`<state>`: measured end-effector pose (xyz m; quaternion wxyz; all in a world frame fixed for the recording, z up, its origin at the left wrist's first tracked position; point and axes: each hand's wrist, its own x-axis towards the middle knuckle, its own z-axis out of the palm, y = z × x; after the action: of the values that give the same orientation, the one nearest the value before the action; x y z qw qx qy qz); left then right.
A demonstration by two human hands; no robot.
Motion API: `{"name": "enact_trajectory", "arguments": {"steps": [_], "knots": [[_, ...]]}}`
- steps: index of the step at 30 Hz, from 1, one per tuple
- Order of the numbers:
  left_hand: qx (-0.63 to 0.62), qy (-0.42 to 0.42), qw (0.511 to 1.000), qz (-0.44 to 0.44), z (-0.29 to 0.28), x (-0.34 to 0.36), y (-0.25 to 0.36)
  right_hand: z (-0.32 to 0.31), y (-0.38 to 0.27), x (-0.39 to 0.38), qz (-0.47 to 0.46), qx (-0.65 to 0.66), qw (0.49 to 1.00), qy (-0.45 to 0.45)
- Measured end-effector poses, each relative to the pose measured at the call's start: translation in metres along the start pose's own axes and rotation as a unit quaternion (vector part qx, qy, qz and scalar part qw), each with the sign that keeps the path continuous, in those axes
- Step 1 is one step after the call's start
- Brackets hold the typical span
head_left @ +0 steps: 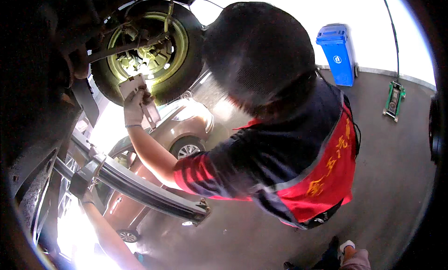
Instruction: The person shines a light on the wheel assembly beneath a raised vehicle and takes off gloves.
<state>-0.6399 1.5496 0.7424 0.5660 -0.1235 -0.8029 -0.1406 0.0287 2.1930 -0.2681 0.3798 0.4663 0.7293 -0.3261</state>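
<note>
My left hand [84, 193] is at the end of a bare forearm at the lower left, beside the grey metal lift arm [154, 191]. A dark grey patch [79, 184] lies right at it. Whether that is glove or a held thing is unclear, and the fingers do not show. At the lower right, a white-gloved hand [346, 245] below a mauve sleeve appears to be my right hand. It is small, and its fingers cannot be made out. Another person's gloved hand [134, 107] holds up a flat, rectangular grey-brown object [132, 85] before the brightly lit wheel [183, 75].
The co-worker in a dark cap and red-black shirt [298, 195] fills the centre. Vehicle underbody parts [35, 88] crowd the upper left. A bronze car [135, 174] stands beyond the lift arm. A blue bin [340, 60] and a green floor jack [394, 100] stand along the white wall.
</note>
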Motion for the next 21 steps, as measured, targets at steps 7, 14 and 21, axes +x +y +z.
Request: {"name": "enact_trajectory", "arguments": {"steps": [7,14,21], "knots": [[0.038,-0.013,0.999,-0.02,-0.003,0.019,0.004,-0.025,-0.067,-0.106,0.049,0.027,0.997,-0.055],[0.054,-0.04,0.997,-0.049,0.01,0.014,-0.007,0.024,-0.127,-0.069,-0.108,-0.135,0.984,-0.037],[0.07,-0.059,0.995,-0.05,0.003,0.015,-0.023,0.025,-0.165,-0.101,-0.227,-0.149,0.961,-0.053]]}}
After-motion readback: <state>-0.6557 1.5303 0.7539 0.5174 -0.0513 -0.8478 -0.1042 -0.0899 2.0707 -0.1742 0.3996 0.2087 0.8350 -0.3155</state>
